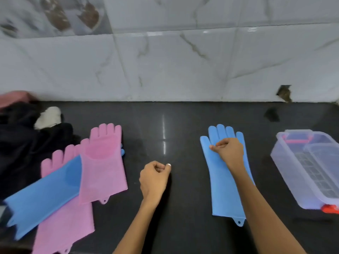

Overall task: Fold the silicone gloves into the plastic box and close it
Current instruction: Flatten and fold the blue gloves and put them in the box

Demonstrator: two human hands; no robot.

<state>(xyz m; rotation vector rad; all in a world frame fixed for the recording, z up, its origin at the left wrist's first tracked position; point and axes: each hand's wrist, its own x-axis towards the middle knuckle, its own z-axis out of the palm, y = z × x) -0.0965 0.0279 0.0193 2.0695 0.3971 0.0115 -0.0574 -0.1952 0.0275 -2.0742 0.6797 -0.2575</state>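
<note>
Under the curled fingers of the right hand, the blue glove looks like smooth, matt silicone. The pink glove, well left of the left hand's fingers, shows a rough nubbed palm. The bench is glossy dark stone; right of the fingers, the plastic box is clear and shiny.

Left hand curled in a loose fist, holding nothing, right hand fingers curled, both forearms extended forward
</note>
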